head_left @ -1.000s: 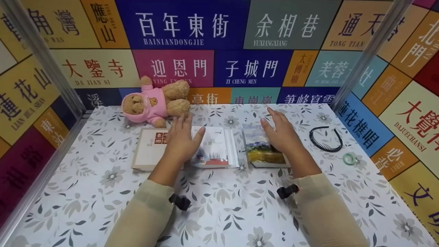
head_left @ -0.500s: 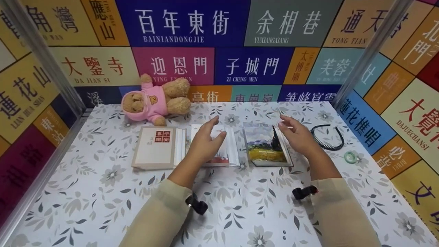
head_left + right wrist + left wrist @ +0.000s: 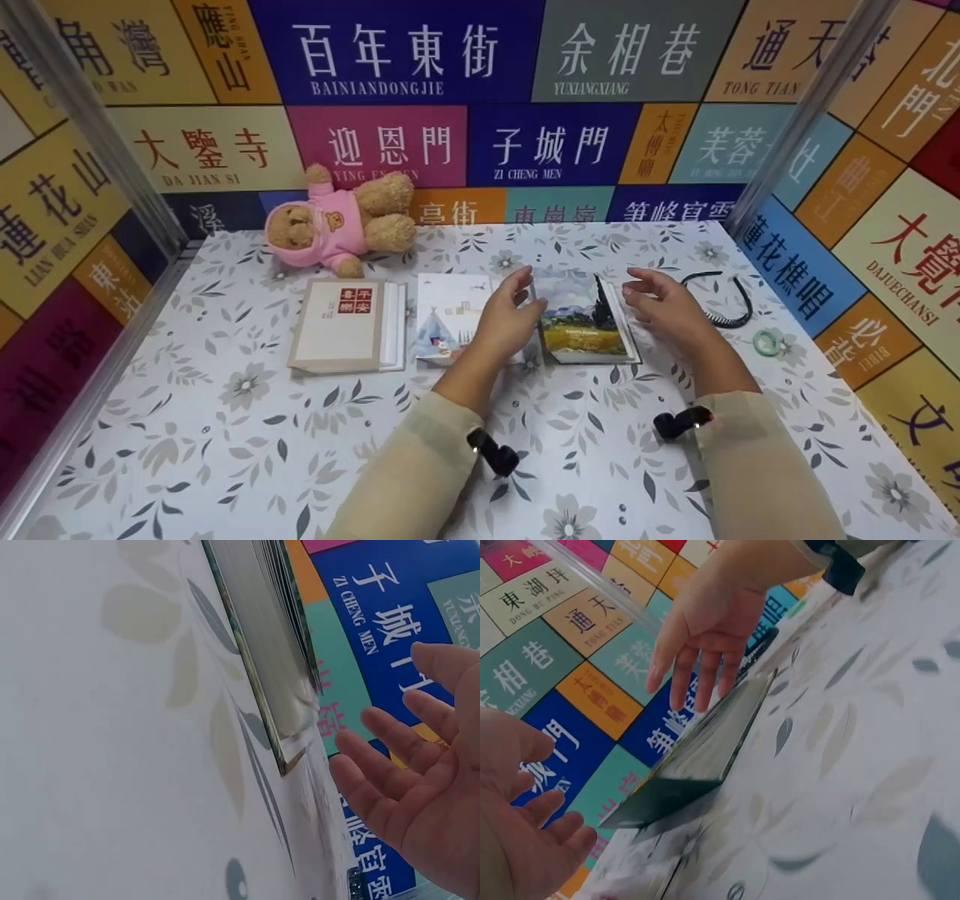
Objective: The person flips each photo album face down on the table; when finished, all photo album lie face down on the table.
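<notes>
Currently both hands, left hand [image 3: 508, 321] and right hand [image 3: 666, 311], hover with relaxed fingers flanking the landscape-cover book [image 3: 583, 324] lying flat on the table [image 3: 225, 450]; uneven squeezing could slide it into the neighbouring tent-cover book [image 3: 448, 316]

The worktop [image 3: 225, 450] is covered with a white cloth that has a grey pattern of leaves and flowers. Three walls [image 3: 465, 90] stand around it, filled with colourful panels bearing Chinese street names. Metal posts [image 3: 814, 112] mark the two back corners.

Landscape-cover book [image 3: 583, 324] — flat on table.
</notes>
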Demonstrator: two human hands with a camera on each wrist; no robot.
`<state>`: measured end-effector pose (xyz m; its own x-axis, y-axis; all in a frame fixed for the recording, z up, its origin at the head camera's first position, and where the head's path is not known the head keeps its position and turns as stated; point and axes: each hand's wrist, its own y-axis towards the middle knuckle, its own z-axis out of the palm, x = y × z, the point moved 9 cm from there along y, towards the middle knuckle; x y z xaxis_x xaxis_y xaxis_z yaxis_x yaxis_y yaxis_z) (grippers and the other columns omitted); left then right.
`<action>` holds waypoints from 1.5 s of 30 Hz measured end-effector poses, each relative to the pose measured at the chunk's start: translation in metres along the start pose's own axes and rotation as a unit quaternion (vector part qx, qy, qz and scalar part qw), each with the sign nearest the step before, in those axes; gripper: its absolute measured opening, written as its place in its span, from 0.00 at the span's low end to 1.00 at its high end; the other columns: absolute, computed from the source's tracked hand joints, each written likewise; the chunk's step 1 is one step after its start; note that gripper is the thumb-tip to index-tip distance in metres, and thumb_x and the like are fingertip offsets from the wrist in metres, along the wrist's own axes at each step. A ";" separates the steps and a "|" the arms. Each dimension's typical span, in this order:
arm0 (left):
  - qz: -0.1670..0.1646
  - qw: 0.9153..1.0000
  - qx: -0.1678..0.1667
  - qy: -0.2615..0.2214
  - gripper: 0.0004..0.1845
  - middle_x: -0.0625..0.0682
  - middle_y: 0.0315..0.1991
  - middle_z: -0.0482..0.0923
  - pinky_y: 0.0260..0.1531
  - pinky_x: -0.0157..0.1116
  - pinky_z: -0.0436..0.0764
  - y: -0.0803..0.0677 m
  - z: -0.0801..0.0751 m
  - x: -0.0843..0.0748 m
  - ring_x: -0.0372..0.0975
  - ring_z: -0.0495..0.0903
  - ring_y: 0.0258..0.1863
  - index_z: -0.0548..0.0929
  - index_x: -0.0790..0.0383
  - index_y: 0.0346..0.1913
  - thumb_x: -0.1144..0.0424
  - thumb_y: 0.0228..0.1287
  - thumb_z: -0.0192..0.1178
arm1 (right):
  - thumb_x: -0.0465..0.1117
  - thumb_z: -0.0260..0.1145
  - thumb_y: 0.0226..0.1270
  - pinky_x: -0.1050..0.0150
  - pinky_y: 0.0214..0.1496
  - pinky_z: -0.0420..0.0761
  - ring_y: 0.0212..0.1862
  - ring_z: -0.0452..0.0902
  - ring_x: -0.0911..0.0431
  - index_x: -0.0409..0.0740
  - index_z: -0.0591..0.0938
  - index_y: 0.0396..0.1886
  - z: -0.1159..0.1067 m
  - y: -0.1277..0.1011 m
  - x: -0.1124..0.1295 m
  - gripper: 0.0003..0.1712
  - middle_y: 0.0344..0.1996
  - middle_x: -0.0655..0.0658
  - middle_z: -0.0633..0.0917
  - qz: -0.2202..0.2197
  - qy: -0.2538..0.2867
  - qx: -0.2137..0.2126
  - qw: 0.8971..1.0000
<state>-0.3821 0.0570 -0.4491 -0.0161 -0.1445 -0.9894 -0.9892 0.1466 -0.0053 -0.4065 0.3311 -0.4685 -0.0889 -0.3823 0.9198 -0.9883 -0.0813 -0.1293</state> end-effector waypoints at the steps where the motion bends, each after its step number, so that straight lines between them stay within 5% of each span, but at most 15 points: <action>1: -0.006 1.000 0.000 -0.003 0.35 0.52 0.82 0.68 0.79 0.46 0.73 0.001 0.004 0.001 0.51 0.67 0.82 0.67 0.50 0.82 0.62 0.76 0.62 | 0.53 0.65 0.82 0.58 0.64 0.84 0.70 0.74 0.46 0.50 0.61 0.87 -0.001 0.000 -0.002 0.41 0.79 0.36 0.70 0.001 0.000 0.000 1.000; 9: -0.020 1.000 0.010 0.016 0.40 0.59 0.85 0.61 0.83 0.51 0.65 -0.003 0.021 0.016 0.56 0.63 0.83 0.65 0.53 0.84 0.64 0.71 0.65 | 0.44 0.65 0.81 0.48 0.78 0.74 0.78 0.69 0.40 0.46 0.59 0.87 0.001 0.004 -0.016 0.41 0.81 0.37 0.69 0.022 0.034 0.012 0.999; 16: -0.083 0.994 0.047 -0.045 0.48 0.58 0.84 0.63 0.73 0.43 0.77 -0.009 0.037 0.034 0.51 0.67 0.80 0.55 0.57 0.87 0.70 0.67 0.65 | 0.45 0.64 0.82 0.45 0.80 0.74 0.79 0.68 0.38 0.44 0.61 0.86 0.007 0.004 -0.018 0.40 0.81 0.34 0.69 0.011 -0.027 0.024 0.999; 29: -0.077 0.994 0.054 -0.059 0.48 0.61 0.81 0.68 0.79 0.43 0.71 -0.006 0.039 0.041 0.52 0.66 0.82 0.60 0.64 0.84 0.77 0.61 0.67 | 0.48 0.74 0.73 0.38 0.87 0.56 0.85 0.55 0.34 0.46 0.67 0.83 0.022 -0.001 -0.012 0.44 0.84 0.33 0.64 0.008 -0.130 0.076 0.989; 41: -0.067 0.992 0.047 -0.099 0.45 0.60 0.79 0.71 0.63 0.37 0.82 -0.006 0.034 0.038 0.48 0.73 0.75 0.66 0.62 0.82 0.79 0.59 0.65 | 0.57 0.72 0.73 0.28 0.84 0.57 0.83 0.54 0.26 0.45 0.66 0.84 0.042 -0.010 0.004 0.47 0.85 0.31 0.57 -0.023 -0.227 0.123 0.966; 45: -0.079 0.987 0.042 -0.135 0.44 0.53 0.78 0.72 0.45 0.34 0.82 -0.008 0.030 0.036 0.42 0.81 0.55 0.69 0.56 0.81 0.75 0.60 0.68 | 0.60 0.70 0.75 0.30 0.84 0.57 0.83 0.54 0.27 0.44 0.64 0.85 0.046 -0.011 0.009 0.48 0.85 0.30 0.59 -0.025 -0.229 0.116 0.966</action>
<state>-0.3701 0.0804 -0.4889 0.1875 0.0930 -0.9778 -0.9607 0.2248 -0.1629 -0.3908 0.2862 -0.4760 0.0762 -0.7354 0.6734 -0.9305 -0.2952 -0.2170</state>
